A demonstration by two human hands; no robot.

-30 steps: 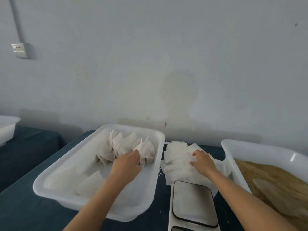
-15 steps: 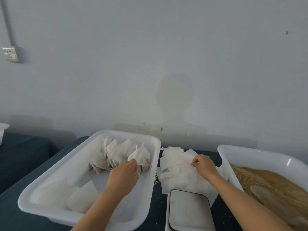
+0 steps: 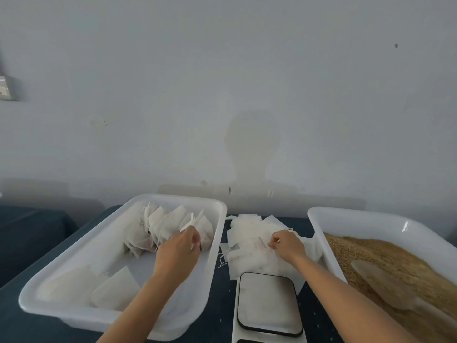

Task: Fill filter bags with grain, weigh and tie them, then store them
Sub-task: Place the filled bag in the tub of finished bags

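Both hands (image 3: 179,253) (image 3: 288,245) grip white filter bags (image 3: 249,246).

We've only got one view here, a wide-angle head cam, so nothing overlaps with a second angle. It faces forward at the wall (image 3: 247,82), tilted down a bit, so the tabletop (image 3: 217,315) fills just the bottom half. It sits close in, with both forearms coming in from the bottom edge.

Packing workroom: scale (image 3: 268,302), grain tray (image 3: 346,219), bare wall (image 3: 222,70).
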